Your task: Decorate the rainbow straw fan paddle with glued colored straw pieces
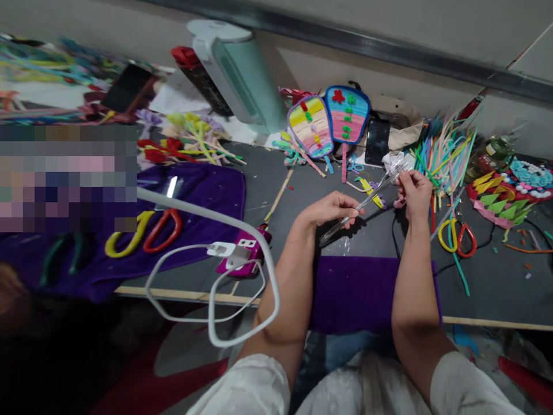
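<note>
A long, narrow strip of clear shiny plastic (pixel 372 195) slants between my two hands above the grey table. My left hand (pixel 330 208) is closed in a pinch around its lower part, and one end sticks out below the fingers. Higher up and to the right, my right hand (pixel 415 189) pinches the plastic near its upper end. Crumpled white material (pixel 394 162) shows beside the right fingertips; I cannot tell whether it is joined to the plastic. Under my forearms lies a purple cloth (pixel 354 294). A yellow clip-like piece (pixel 372 191) rests on the table behind the plastic.
Two striped fan-shaped crafts (pixel 348 115) lean near the wall, beside a phone (pixel 377 141). Pipe cleaners (pixel 447 153) and scissors (pixel 458 237) lie at right. Leftward stand a pale green jug (pixel 246 75), a power strip (pixel 244 253) and a looping white cable (pixel 276 288). Another person is at left.
</note>
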The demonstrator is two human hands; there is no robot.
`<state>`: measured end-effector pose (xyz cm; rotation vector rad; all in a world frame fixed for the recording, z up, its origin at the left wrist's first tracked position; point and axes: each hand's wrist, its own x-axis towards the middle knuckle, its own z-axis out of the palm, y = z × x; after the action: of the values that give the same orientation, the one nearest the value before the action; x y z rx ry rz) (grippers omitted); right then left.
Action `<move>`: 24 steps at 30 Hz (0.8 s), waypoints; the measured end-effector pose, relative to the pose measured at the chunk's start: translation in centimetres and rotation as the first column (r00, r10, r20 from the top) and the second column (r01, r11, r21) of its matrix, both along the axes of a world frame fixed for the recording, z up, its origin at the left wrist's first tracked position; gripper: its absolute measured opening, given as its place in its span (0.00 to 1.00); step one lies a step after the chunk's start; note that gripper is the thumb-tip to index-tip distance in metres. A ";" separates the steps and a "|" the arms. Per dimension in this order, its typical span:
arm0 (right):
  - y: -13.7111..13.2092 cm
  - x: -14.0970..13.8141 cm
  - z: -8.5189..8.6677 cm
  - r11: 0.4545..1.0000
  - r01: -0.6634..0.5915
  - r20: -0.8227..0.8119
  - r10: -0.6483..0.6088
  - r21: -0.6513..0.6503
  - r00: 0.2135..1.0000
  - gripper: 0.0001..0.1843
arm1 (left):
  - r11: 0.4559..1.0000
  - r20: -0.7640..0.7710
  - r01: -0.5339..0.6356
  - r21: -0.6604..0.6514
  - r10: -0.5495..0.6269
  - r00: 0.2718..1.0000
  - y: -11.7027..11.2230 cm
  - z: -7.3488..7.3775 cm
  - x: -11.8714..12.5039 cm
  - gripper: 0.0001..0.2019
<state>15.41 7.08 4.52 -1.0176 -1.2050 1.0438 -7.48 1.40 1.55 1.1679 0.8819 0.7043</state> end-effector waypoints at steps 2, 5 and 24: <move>0.1 0.0 -0.1 0.999 0.003 0.045 -0.005 0.054 0.999 0.19 | 1.000 -0.005 0.011 -0.013 -0.011 1.000 0.0 0.0 -0.1 0.19; 0.4 0.0 -0.4 0.997 -0.003 0.090 -0.005 0.083 0.996 0.20 | 1.000 -0.001 0.022 -0.017 -0.022 1.000 0.0 -0.2 -0.2 0.18; 0.0 -0.4 0.0 0.994 -0.064 -0.130 0.053 -0.087 0.990 0.22 | 1.000 -0.024 0.005 -0.002 -0.005 1.000 0.0 0.0 -0.2 0.18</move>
<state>14.98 7.05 4.48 -0.9749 -1.0974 1.2008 -7.68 1.45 1.57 1.1787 0.8987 0.6865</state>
